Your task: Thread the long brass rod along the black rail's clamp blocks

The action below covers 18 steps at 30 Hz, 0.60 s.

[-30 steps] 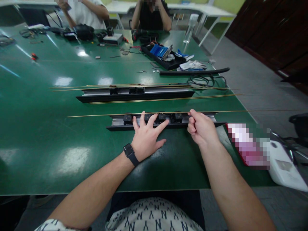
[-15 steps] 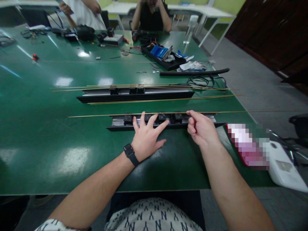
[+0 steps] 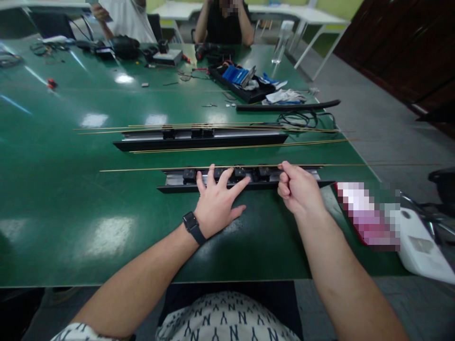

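Observation:
A black metal channel [image 3: 174,188] lies crosswise on the green table in front of me, with several black blocks [image 3: 263,173] seated along its bright inner face. My left hand [image 3: 217,203] rests over the channel, its fingers spread across the blocks and partly hiding them. A long thin brass-coloured rod [image 3: 142,169] runs along the channel's far edge and reaches past both its ends. Near the right end, my right hand [image 3: 298,188] pinches this rod between thumb and forefinger, the other fingers curled in.
Beyond lies a second black channel [image 3: 202,142] with more thin rods around it. Farther back are a coiled black cable [image 3: 302,121], a black strip [image 3: 287,106], gloves [image 3: 284,97] and a tray [image 3: 252,97]. A white device [image 3: 423,246] sits at right. Two people are across the table.
My right hand has shifted very slightly to the right along the rod. The left hand stays spread in the same place.

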### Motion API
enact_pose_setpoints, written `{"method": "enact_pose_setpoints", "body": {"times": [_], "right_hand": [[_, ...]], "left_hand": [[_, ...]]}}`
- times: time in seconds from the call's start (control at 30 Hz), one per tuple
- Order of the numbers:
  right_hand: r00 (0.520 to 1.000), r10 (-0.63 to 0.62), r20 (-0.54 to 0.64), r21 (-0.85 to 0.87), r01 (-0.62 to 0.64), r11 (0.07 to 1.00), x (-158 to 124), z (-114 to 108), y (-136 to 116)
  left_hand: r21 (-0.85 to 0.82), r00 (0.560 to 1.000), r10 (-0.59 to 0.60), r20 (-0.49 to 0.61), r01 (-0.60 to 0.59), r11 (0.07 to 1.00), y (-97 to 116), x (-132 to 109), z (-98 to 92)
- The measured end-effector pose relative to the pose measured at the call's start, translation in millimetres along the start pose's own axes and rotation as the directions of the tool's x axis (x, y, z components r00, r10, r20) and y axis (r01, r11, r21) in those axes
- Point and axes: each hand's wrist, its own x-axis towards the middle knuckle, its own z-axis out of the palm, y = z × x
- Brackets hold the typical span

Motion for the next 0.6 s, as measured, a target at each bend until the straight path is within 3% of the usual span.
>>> {"method": "enact_pose_setpoints", "body": {"times": [0.6], "right_hand": [[1.0,0.002,-0.011,-0.005,-0.003,1.0,2.1,0.0,1.2]], "left_hand": [[0.001,1.0,0.001,-0.01,-0.001,1.0,-0.8,-0.2,1.3]]}}
